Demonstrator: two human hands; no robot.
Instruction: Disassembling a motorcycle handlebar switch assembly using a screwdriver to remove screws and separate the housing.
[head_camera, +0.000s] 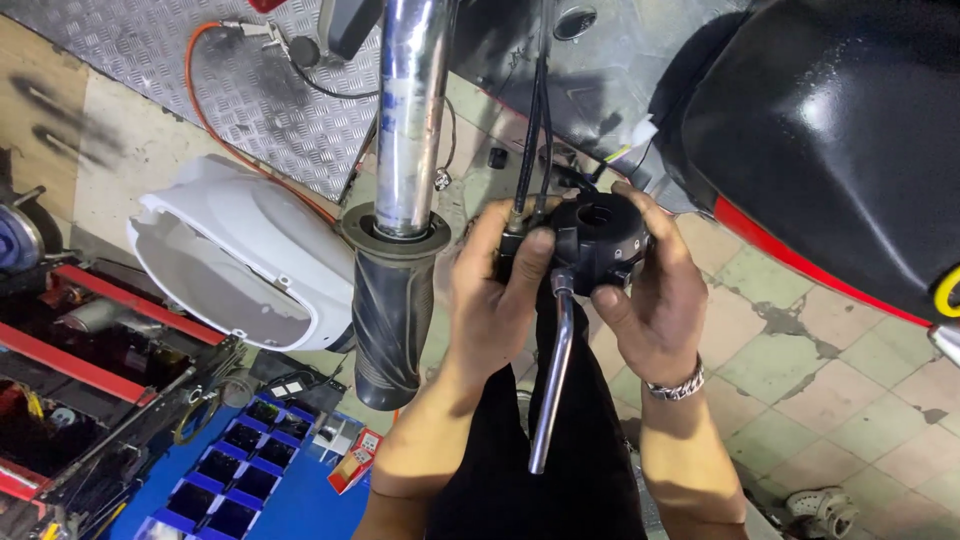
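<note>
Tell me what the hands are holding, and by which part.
Both hands grip the black lever housing: left hand on its cable side, right hand on the opposite side.

Switch housing (598, 238) matt black plastic; its lever (556, 380) smooth polished metal. Handlebar tube (410, 110) glossy chrome, grip (392, 320) dull ribbed black rubber. Seat (840, 130) shiny black vinyl-like skin. Cover panel (240, 250) smooth white plastic. Ramp plate (250, 90) scuffed tread-pattern metal. Floor tiles (830, 390) worn, stained. Bracelet (676, 385) bright metal links.
</note>
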